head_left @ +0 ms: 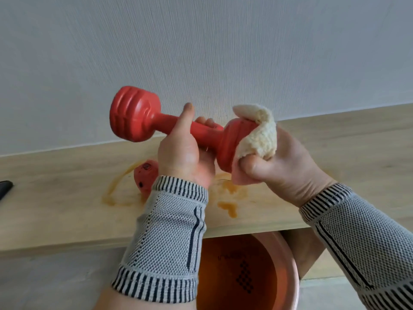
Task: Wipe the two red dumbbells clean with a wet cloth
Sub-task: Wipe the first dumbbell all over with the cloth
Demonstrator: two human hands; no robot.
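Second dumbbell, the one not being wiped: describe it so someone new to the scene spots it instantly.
Start at the pale wooden shelf along the white wall. On it, among orange-brown wet streaks, just behind the left hand and its striped cuff, a red dumbbell peeks out. Unlike the dumbbell held up, it rests on the wood, mostly hidden, with no cloth touching it.

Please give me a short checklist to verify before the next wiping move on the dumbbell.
1. Left hand grips the handle of the raised dumbbell: ok.
2. Right hand presses the cloth on the near head: ok.
3. Far head wiped: cannot tell.
4. Second dumbbell lies on the wooden shelf, within reach: ok.
5. Shelf dry: not ok, orange puddles.
6. Basin below for rinsing: ok.
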